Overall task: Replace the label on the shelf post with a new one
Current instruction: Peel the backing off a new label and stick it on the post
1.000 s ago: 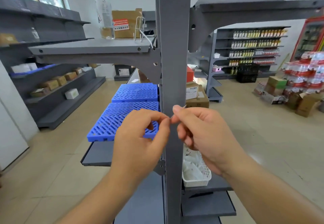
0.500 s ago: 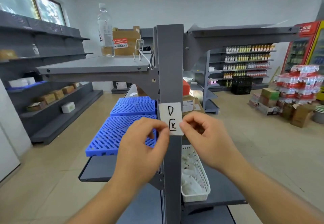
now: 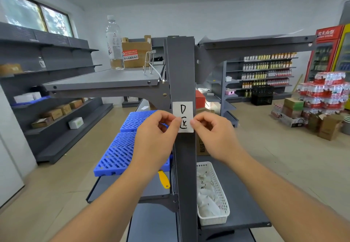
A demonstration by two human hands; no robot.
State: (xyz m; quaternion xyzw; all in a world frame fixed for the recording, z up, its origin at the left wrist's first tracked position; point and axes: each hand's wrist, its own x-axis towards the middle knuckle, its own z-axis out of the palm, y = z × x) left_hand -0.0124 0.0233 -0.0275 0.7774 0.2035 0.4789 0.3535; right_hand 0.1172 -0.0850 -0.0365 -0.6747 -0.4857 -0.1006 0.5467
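A white paper label (image 3: 183, 111) with a black hand-written "D" and a character under it lies flat against the front of the grey shelf post (image 3: 181, 67), just below the upper shelf brackets. My left hand (image 3: 155, 135) pinches the label's lower left edge between thumb and forefinger. My right hand (image 3: 213, 133) pinches its lower right edge the same way. Both forearms reach up from the bottom of the view. No other label shows on the post.
A white basket (image 3: 220, 194) of crumpled paper sits on the lower right shelf. Blue plastic grids (image 3: 121, 152) and a yellow-handled tool (image 3: 164, 179) lie on the lower left shelf. A water bottle (image 3: 114, 42) and a cardboard box (image 3: 136, 52) stand on the upper left shelf (image 3: 106, 79).
One second ago my fingers held something thin edge-on before the bare post. The label then turned face-out, and it now sits higher and flat on the post. The view has tilted upward.
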